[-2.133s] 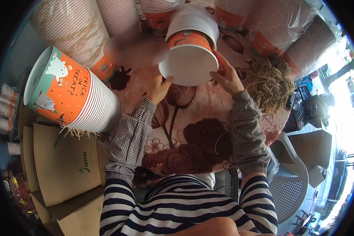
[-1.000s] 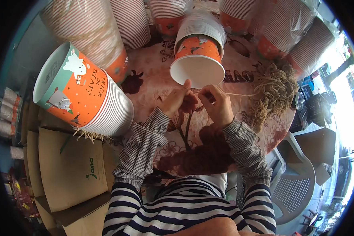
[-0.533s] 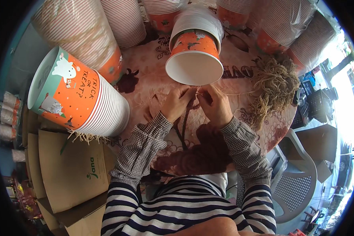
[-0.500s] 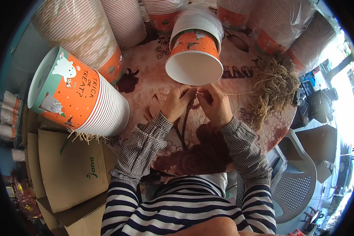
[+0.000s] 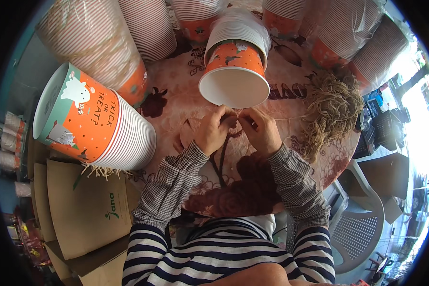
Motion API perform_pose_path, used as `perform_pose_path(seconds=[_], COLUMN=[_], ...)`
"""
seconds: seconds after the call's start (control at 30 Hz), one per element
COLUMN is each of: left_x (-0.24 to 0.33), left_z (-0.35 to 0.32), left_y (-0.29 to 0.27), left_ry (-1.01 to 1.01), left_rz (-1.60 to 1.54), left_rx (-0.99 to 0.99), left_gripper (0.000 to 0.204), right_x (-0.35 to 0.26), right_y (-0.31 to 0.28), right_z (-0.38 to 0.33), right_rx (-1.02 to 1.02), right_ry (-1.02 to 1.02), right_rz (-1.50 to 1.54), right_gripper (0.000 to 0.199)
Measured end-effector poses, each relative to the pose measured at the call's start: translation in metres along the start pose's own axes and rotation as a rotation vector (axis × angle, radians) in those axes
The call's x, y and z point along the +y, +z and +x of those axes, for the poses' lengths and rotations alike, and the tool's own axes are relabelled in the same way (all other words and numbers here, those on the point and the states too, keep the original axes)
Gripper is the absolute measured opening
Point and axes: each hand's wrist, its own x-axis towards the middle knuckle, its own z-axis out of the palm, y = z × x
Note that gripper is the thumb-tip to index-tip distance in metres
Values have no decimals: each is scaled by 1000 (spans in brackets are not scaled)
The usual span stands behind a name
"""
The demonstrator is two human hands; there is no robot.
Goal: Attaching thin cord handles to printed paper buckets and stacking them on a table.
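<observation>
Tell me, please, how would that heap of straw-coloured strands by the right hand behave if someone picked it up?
The heap of strands looks thin and tangled, so it is probably floppy and light. Loose ends stick out, so bits would likely trail or drop off.

Clothing: small-check shirt under a striped top.
Both forearms, rising from lower centre of frame, wear grey-and-white fine-checked long sleeves with cuffs at the wrists; left hand (image 5: 213, 133) and right hand (image 5: 261, 131) bare. Torso at bottom centre: navy-and-white horizontally striped sleeveless knit.
</observation>
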Motion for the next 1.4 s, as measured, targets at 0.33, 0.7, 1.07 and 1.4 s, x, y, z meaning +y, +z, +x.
perform_pose_path(seconds=[0.33, 0.7, 1.07, 1.4], left_x=[-2, -23, 2, 1], left_z=[7, 15, 7, 8], left_y=[17, -11, -25, -31], left_ry=[94, 37, 95, -56], left_rz=[67, -178, -235, -419], left_rx=[-38, 173, 102, 260], left_gripper=[35, 32, 23, 16], right_x=[36, -26, -14, 0], right_y=[-47, 35, 32, 24], right_z=[30, 18, 11, 12], right_rx=[497, 5, 321, 257], right_ry=[17, 74, 158, 49], right_rz=[500, 772, 658, 474], right_gripper=[14, 4, 12, 9])
